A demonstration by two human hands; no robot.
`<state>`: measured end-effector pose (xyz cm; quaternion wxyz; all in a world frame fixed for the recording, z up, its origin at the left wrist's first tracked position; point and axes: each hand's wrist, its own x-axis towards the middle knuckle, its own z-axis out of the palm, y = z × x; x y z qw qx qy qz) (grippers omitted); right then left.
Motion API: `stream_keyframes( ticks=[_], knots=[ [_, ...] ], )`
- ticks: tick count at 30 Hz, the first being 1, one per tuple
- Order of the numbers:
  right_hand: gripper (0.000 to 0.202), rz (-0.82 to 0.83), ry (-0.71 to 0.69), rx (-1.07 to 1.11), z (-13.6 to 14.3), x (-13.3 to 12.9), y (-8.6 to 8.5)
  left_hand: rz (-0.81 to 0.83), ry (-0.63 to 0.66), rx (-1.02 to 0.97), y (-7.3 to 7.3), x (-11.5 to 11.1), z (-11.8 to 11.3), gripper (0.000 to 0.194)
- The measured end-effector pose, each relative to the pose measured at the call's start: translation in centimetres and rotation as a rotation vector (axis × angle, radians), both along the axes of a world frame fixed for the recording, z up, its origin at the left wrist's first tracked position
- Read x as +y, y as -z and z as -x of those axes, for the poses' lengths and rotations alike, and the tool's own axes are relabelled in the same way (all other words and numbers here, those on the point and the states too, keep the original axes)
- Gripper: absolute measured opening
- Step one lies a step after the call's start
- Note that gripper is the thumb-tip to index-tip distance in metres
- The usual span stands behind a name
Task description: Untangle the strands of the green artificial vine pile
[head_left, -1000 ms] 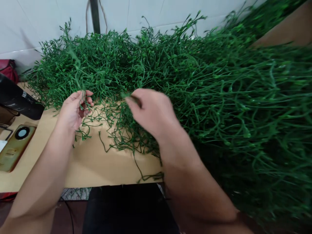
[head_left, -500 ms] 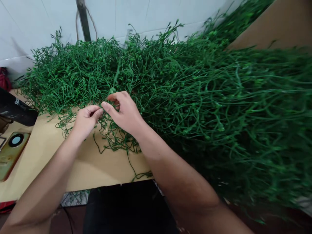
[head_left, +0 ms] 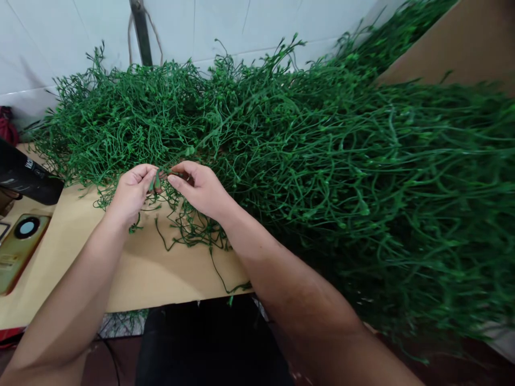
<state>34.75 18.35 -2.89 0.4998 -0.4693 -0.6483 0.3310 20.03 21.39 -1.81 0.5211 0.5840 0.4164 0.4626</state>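
A big tangled heap of thin green stems [head_left: 322, 155] with small tips spreads across the table's back and right side. My left hand [head_left: 132, 194] pinches a green stem piece [head_left: 156, 179] between thumb and fingers, at the heap's front edge. Just right of it, my right hand [head_left: 199, 187] has its thumb and forefinger closed at a thin stem running from the left hand; the fingertips of the two hands are a small gap apart. Loose dark green stems [head_left: 197, 230] lie on the tan table surface [head_left: 161, 273] below my hands.
At the left stand or lie a black cylinder [head_left: 28, 174] with white lettering and a phone [head_left: 22, 249] with a round camera. Cardboard [head_left: 454, 45] rises at the back right. A metal post [head_left: 141, 35] stands against the white tiled wall [head_left: 217, 24].
My left hand has moved slightly left and now shows a green piece at its fingertips. The gap between my hands has widened, and the right hand has shifted slightly down.
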Motion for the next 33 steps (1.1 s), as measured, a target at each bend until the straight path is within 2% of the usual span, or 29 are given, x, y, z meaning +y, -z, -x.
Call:
stream_keyframes(
  ticks=[6,10,13,16,19,29,33],
  knots=[
    [0.025,-0.016,-0.013,-0.046,-0.2,-0.1,-0.5,0.092,0.022,-0.152,-0.7,-0.5,-0.2,0.019],
    [0.024,-0.016,-0.023,-0.020,-0.1,0.0,-0.3,0.122,0.007,-0.182,-1.2,-0.7,-0.2,0.023],
    [0.020,-0.054,0.050,-0.062,0.0,0.0,0.0,0.127,0.016,-0.084,-1.2,-0.6,0.0,0.028],
    [0.010,-0.101,0.108,-0.106,0.0,0.1,0.4,0.054,0.050,0.102,-1.1,-0.4,0.1,0.019],
    [0.010,-0.136,0.114,-0.106,0.1,0.1,0.7,-0.017,0.027,0.227,-0.8,0.0,0.2,0.012],
    [0.024,-0.232,0.143,-0.206,0.4,-0.4,0.3,-0.138,0.000,0.246,-0.2,0.7,0.8,0.011],
    [0.029,-0.212,0.039,-0.316,0.7,-0.7,-0.1,-0.189,-0.098,0.325,-0.2,1.0,1.1,0.011]
  ],
)
